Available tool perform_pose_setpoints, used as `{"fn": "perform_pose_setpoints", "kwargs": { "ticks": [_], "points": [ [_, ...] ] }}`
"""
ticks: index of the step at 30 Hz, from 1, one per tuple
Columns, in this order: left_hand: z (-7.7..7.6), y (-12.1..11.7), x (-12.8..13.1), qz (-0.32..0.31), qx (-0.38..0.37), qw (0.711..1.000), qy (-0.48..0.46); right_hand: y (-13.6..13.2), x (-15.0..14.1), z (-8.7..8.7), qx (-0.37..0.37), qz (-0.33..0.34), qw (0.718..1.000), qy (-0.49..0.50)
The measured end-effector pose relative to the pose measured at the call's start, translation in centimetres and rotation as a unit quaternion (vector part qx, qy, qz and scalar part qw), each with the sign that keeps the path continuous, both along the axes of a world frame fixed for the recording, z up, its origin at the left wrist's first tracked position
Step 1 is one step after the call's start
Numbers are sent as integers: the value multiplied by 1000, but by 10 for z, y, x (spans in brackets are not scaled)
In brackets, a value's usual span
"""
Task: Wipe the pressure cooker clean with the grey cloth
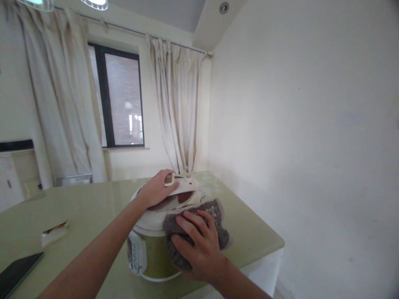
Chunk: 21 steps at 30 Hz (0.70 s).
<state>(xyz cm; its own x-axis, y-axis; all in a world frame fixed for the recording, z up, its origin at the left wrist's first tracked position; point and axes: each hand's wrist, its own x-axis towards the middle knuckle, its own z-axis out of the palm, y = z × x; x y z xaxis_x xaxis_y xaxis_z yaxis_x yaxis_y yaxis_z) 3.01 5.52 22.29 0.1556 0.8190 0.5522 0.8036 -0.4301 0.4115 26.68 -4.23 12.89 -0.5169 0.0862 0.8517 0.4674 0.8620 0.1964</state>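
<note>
— Head camera: where's the cooker?
— I have the rice cooker (157,253) upright on the green table (255,234), near the corner by the white wall (299,124).
— And the left hand?
— My left hand (158,189) lies over the lid (143,222), fingers toward its far side. The fingertips are partly hidden, so I can't tell whether they pinch anything.
— The right?
— My right hand (198,241) has its fingers spread and bent over a bunched grey cloth (220,218), pressing it against the cooker's right side, just below the lid.
— Anything else on the table?
— Well to the left, I see a small packet (54,235) and a dark flat slab (20,272), partly cut off.
</note>
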Motion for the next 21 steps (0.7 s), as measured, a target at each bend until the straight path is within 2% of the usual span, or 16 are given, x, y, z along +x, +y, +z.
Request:
{"fn": "perform_pose_setpoints", "kwargs": {
  "ticks": [2,4,6,8,10,11,12,14,18,21],
  "points": [
    [0,0,0,-7,8,1000,6,2,0,17,-42,6,999,-9],
    [1,-1,0,-8,5,1000,10,4,0,22,-119,11,990,76],
    [1,-2,0,-4,-3,1000,12,5,0,9,-192,24,959,208],
    [1,-3,1,3,-11,1000,15,4,-3,-11,-237,40,916,320],
    [2,-4,1,9,-17,1000,18,5,-6,-23,-265,55,883,384],
    [2,-4,2,12,-18,1000,20,8,-6,-23,-281,60,870,401],
    [2,-5,2,14,-19,999,22,13,-6,-18,-296,64,861,408],
    [3,-7,2,16,-21,999,23,31,-3,6,-309,68,870,378],
    [5,-9,1,17,-36,999,5,77,4,67,-274,54,940,196],
    [6,-9,0,9,-43,999,-16,106,-4,93,-252,28,960,120]
  ]
}}
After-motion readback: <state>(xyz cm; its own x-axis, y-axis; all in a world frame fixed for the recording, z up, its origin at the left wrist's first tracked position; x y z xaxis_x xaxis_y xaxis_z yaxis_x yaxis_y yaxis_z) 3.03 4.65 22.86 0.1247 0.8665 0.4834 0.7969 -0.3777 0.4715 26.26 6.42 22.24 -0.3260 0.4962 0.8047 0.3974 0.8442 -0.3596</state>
